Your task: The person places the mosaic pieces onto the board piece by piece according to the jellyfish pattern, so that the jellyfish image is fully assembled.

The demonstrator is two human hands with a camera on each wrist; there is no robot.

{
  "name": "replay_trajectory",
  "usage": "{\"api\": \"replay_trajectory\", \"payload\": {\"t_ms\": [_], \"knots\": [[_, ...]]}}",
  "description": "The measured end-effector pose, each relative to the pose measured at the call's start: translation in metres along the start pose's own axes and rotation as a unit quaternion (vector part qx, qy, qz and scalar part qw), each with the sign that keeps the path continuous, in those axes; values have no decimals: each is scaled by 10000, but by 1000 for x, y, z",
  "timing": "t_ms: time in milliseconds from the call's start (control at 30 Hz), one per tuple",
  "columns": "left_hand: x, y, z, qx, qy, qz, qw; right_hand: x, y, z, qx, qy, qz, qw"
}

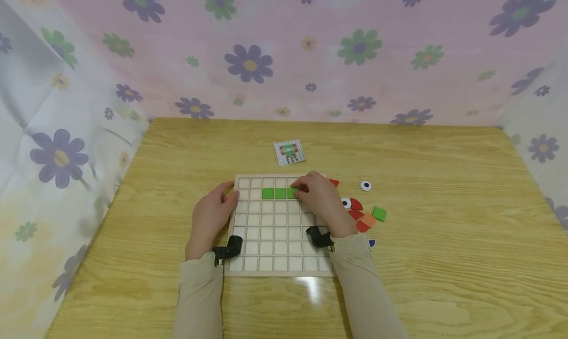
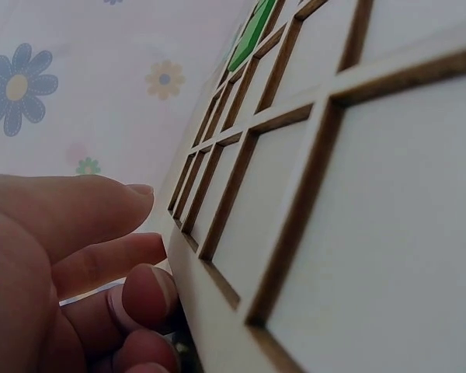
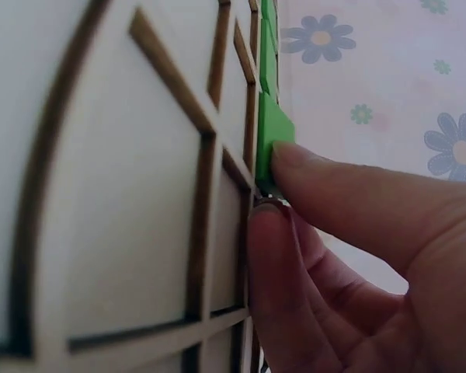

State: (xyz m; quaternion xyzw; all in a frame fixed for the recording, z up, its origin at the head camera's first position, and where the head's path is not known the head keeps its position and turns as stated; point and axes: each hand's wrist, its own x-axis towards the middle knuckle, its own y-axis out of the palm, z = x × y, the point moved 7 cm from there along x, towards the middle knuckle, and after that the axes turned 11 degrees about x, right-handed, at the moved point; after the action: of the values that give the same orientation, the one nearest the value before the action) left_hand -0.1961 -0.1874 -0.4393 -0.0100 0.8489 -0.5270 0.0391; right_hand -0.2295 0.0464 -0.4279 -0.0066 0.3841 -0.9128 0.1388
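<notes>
Green tile (image 1: 291,193) near frame centre, in the gridded board's (image 1: 266,248) second row from the top — right hand (image 1: 323,198) pinches it, thumb on its edge. Two green tiles (image 1: 280,193) sit just left, same row. Left hand (image 1: 213,216) loosely bent, fingertips touching the board's left edge. Picture card (image 1: 289,152) above; red pieces (image 1: 356,204), orange piece (image 1: 369,220) right — all on wood-grain surface (image 1: 443,191).

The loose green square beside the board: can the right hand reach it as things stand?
Probably yes: nothing covers the loose green square, lying to the right of the right hand. That hand holds another green square at the board, so it may need to let go first.
</notes>
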Motion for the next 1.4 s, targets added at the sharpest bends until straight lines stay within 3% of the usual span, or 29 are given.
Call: {"api": "replay_trajectory", "payload": {"t_ms": [200, 367, 633, 1033, 1400], "knots": [[1, -1, 1, 47, -34, -7, 10000, 1, 0, 1, -17, -25, -29, 10000], [0, -1, 0, 49, -50, 9, 10000, 1, -3, -6, 432, 44, -173, 9989], [1, 0, -1, 92, -62, 23, 9999, 0, -2, -14, 1013, 85, 64, 9948], [2, -2, 0, 151, -20, -60, 9999, -1, -19, -26, 1669, 144, 38, 9859], [0, -4, -4, 85, 21, -39, 10000, -9, -45, -47, 1613, 270, -378, 9858]]}}
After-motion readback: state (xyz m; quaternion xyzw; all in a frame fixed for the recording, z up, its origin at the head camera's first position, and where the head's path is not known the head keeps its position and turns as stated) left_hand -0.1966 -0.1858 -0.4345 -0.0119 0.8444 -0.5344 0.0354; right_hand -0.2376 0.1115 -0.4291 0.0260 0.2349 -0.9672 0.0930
